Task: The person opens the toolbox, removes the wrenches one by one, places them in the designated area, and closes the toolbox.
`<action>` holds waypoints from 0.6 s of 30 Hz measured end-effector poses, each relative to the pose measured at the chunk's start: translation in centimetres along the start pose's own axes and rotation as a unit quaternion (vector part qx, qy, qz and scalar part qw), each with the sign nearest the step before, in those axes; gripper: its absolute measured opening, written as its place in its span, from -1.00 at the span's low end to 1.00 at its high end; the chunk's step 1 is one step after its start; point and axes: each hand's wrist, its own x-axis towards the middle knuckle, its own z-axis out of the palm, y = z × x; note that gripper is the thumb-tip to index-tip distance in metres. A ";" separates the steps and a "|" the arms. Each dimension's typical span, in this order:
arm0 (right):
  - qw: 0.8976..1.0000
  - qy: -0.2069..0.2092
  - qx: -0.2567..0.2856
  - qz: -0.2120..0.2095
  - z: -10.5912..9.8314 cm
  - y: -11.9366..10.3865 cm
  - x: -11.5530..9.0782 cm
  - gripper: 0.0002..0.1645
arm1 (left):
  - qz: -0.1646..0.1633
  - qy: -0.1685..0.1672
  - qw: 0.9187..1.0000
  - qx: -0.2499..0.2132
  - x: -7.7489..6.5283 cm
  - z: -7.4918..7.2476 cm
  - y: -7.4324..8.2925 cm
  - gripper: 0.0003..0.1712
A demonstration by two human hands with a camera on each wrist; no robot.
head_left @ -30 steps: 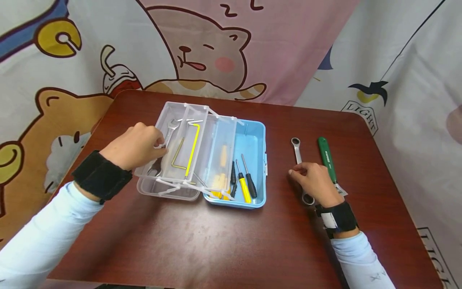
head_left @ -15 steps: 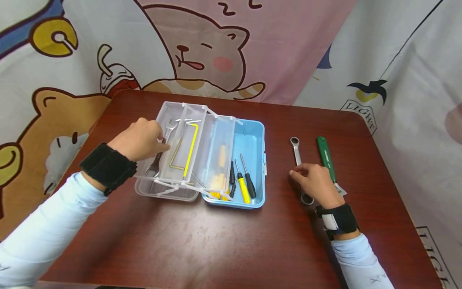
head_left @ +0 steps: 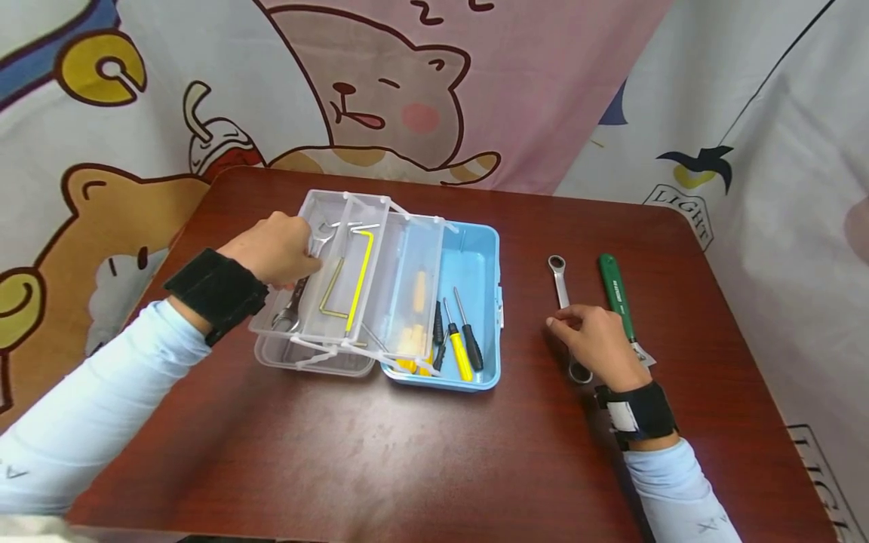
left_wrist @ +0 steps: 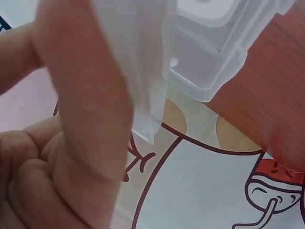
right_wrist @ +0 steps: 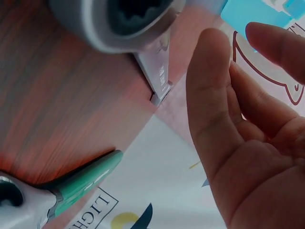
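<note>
My left hand (head_left: 280, 250) reaches over the left edge of a clear plastic tray (head_left: 342, 326), on the opened toolbox. Beneath it lies a silver open-ended wrench (head_left: 292, 309), partly hidden by the hand. In the left wrist view, bent fingers (left_wrist: 90, 105) are beside the tray's clear wall (left_wrist: 143, 95); whether they pinch anything cannot be told. My right hand (head_left: 600, 339) is over a double-ended ring wrench (head_left: 559, 280) on the table, hiding its middle. Its fingers (right_wrist: 209, 81) are loosely bent with nothing between them in the right wrist view.
Right of that wrench lies a green-handled tool (head_left: 614, 290) with a metal end. The tray also holds a yellow hex key (head_left: 361, 279) and a brass-coloured one (head_left: 329, 290). Several screwdrivers, among them a yellow-handled screwdriver (head_left: 459, 353), lie in the blue box base (head_left: 478, 249).
My left hand has shifted right and slightly away from me, up along the open-ended wrench, uncovering more of its near end. The right hand stays almost in place.
</note>
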 end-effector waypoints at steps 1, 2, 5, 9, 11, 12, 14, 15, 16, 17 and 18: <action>1.000 0.000 0.001 -0.001 0.0 0.0 0.0 -0.59 | -0.004 -0.002 1.000 -0.001 0.1 0.0 0.1 -0.67; 1.000 0.001 0.000 -0.001 0.0 0.0 0.0 -0.59 | -0.007 -0.004 1.000 -0.002 0.1 0.0 0.1 -0.67; 1.000 0.002 0.001 -0.001 0.1 0.1 0.0 -0.59 | -0.013 -0.013 1.000 -0.002 0.3 0.0 0.1 -0.67; 1.000 0.001 0.002 0.000 0.2 0.4 -0.1 -0.60 | -0.017 -0.028 0.999 0.004 0.3 -0.2 0.1 -0.65; 1.000 0.000 0.004 0.000 0.1 0.5 -0.1 -0.61 | -0.022 -0.032 0.999 0.002 0.3 -0.3 0.0 -0.63; 1.000 -0.001 0.005 0.001 0.1 0.6 -0.1 -0.60 | -0.024 -0.034 0.999 -0.001 0.4 -0.3 0.0 -0.62; 1.000 -0.003 0.007 0.004 0.0 0.7 -0.1 -0.59 | -0.027 -0.034 0.999 -0.007 0.4 -0.4 0.0 -0.62; 1.000 -0.003 0.008 0.004 0.0 0.8 -0.1 -0.59 | -0.028 -0.033 0.999 -0.010 0.4 -0.5 0.0 -0.62; 1.000 -0.003 0.010 0.005 -0.1 0.8 -0.1 -0.58 | -0.028 -0.032 0.999 -0.012 0.4 -0.5 0.0 -0.62; 1.000 -0.004 0.011 0.006 -0.1 0.8 -0.1 -0.58 | -0.027 -0.032 0.999 -0.013 0.4 -0.5 -0.1 -0.63; 1.000 -0.005 0.012 0.007 -0.1 0.9 -0.1 -0.57 | -0.026 -0.031 0.999 -0.012 0.4 -0.5 -0.1 -0.63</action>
